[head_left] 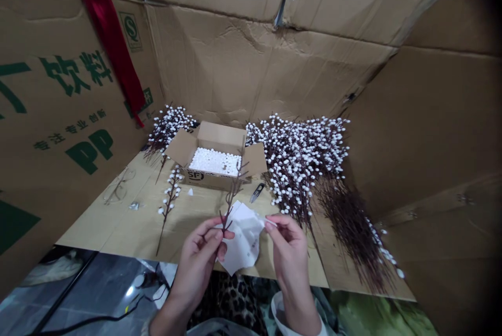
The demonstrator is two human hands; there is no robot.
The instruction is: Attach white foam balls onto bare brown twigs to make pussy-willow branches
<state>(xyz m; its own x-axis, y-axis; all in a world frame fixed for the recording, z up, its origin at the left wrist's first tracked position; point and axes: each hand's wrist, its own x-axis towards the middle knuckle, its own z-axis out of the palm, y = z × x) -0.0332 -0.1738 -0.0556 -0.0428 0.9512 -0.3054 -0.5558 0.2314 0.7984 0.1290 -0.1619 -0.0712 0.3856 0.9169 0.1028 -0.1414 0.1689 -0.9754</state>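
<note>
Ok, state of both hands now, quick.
Left hand: closed, holding a twig against the paper.
Right hand: closed, pinching the edge of the paper.

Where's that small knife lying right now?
In the head view, the small knife lies on the cardboard just right of the open cardboard box, at the foot of the large bunch of white-budded branches.
</note>
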